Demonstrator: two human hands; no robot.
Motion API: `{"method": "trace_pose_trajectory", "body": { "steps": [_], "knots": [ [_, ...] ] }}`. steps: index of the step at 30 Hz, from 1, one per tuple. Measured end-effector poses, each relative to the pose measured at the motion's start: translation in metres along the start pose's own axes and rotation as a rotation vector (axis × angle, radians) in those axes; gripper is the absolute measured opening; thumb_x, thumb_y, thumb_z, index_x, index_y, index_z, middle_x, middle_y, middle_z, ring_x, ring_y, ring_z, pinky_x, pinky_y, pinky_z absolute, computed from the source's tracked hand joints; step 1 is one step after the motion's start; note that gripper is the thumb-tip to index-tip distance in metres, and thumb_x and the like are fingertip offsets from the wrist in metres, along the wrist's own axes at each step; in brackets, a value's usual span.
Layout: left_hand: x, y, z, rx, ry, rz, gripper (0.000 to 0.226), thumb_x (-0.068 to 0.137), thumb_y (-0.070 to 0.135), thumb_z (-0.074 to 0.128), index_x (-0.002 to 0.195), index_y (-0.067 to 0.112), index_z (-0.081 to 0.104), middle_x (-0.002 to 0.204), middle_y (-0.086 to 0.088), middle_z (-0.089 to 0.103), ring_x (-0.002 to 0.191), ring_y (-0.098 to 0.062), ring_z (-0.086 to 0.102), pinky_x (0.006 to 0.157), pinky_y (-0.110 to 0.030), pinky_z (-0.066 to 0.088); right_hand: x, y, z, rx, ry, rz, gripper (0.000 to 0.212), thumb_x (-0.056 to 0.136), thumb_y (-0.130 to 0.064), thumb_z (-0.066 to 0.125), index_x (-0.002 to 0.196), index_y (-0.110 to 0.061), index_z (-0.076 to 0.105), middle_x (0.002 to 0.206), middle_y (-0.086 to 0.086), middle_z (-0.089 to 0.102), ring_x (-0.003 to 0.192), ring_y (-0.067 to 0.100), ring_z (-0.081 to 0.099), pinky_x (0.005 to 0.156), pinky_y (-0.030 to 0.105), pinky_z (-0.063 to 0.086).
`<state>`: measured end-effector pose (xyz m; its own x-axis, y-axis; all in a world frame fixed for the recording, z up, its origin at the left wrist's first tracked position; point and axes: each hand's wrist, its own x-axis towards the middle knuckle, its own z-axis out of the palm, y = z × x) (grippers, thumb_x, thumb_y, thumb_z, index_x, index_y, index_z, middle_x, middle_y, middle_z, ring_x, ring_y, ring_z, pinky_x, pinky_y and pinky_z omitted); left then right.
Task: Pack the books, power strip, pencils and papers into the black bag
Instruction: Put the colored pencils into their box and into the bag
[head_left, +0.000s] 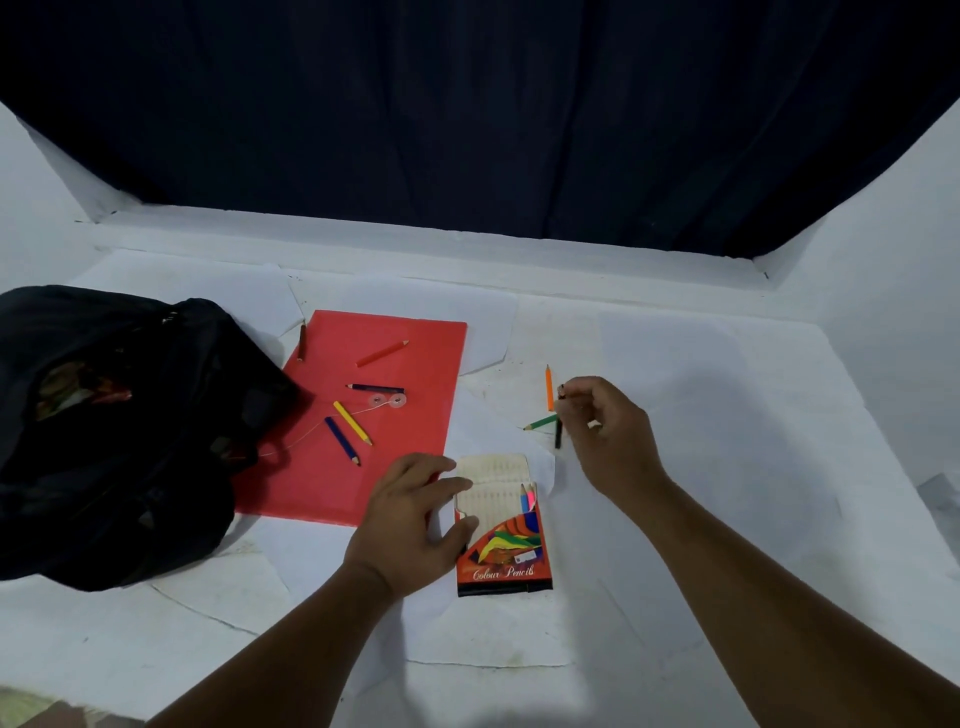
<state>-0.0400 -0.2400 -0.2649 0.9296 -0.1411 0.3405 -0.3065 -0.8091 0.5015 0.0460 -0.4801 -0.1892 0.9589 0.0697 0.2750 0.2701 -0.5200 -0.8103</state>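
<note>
An open colour pencil box (506, 551) lies near the front, two or three pencil tips showing in it. My left hand (410, 519) rests on the box's left side and flap. Just right of the box's top, my right hand (605, 431) pinches a dark pencil (559, 434) upright. An orange pencil (549, 387) and a green pencil (540, 422) lie beside that hand. Several more pencils lie on the red folder (405, 457): red (383, 353), dark blue (375, 387), yellow (352, 422), blue (342, 440), brown (302, 340). The black bag (109, 441) sits open at the left.
White paper sheets (675, 519) cover the table. A thin string with two clear discs (387, 400) runs across the folder. A dark curtain (467, 130) hangs behind the table, with white walls at both sides.
</note>
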Motion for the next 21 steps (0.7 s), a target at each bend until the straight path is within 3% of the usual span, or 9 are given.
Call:
{"method": "trace_pose_trajectory", "body": {
  "steps": [4,6,9,12,17,21],
  "knots": [
    [0.000,-0.001,0.000,-0.001,-0.004,-0.004,0.044,0.084,0.051,0.064,0.115,0.021,0.072,0.124,0.004,0.061,0.122,-0.017,0.048,0.092,-0.039,0.051,-0.017,-0.011,0.023,0.113,-0.106,0.131,0.012,0.095,-0.025,0.063,0.107,-0.025,0.063,0.092,-0.016,0.072,0.085,0.010,0.070,0.074,0.025,0.059],
    [0.000,-0.001,0.000,-0.001,-0.008,-0.013,0.044,0.084,0.052,0.065,0.115,0.022,0.072,0.125,0.005,0.061,0.123,-0.016,0.047,0.093,-0.037,0.051,-0.022,-0.007,0.031,0.019,-0.132,0.100,0.009,0.095,-0.025,0.062,0.101,-0.020,0.067,0.104,-0.021,0.068,0.083,0.006,0.068,0.075,0.023,0.060],
    [0.001,-0.001,0.000,0.001,-0.011,-0.018,0.043,0.083,0.051,0.066,0.115,0.023,0.072,0.124,0.006,0.060,0.123,-0.015,0.046,0.095,-0.036,0.048,-0.026,-0.003,0.035,-0.073,-0.158,0.132,0.008,0.097,-0.027,0.059,0.101,-0.022,0.065,0.115,-0.014,0.066,0.086,0.009,0.068,0.067,0.019,0.059],
    [0.002,0.000,-0.001,0.010,-0.009,-0.011,0.043,0.082,0.050,0.066,0.114,0.023,0.072,0.124,0.004,0.060,0.122,-0.016,0.046,0.095,-0.035,0.045,-0.024,0.003,0.033,-0.181,-0.276,0.146,0.025,0.095,-0.028,0.063,0.119,-0.020,0.066,0.118,-0.003,0.070,0.097,0.010,0.065,0.079,0.018,0.053],
    [0.003,0.004,-0.001,0.068,-0.027,-0.029,0.044,0.083,0.052,0.061,0.113,0.022,0.071,0.123,0.005,0.059,0.121,-0.016,0.046,0.094,-0.030,0.040,-0.024,0.005,0.033,-0.337,-0.429,0.090,0.028,0.092,-0.032,0.068,0.116,-0.018,0.070,0.125,-0.002,0.067,0.107,0.011,0.061,0.095,0.022,0.049],
    [0.004,0.007,-0.001,0.095,-0.037,-0.039,0.046,0.084,0.054,0.056,0.113,0.022,0.070,0.123,0.005,0.059,0.121,-0.016,0.046,0.093,-0.028,0.039,-0.025,0.002,0.027,-0.339,-0.479,0.091,0.033,0.085,-0.034,0.075,0.114,-0.019,0.071,0.124,-0.004,0.065,0.106,0.011,0.060,0.094,0.027,0.052]
  ]
}}
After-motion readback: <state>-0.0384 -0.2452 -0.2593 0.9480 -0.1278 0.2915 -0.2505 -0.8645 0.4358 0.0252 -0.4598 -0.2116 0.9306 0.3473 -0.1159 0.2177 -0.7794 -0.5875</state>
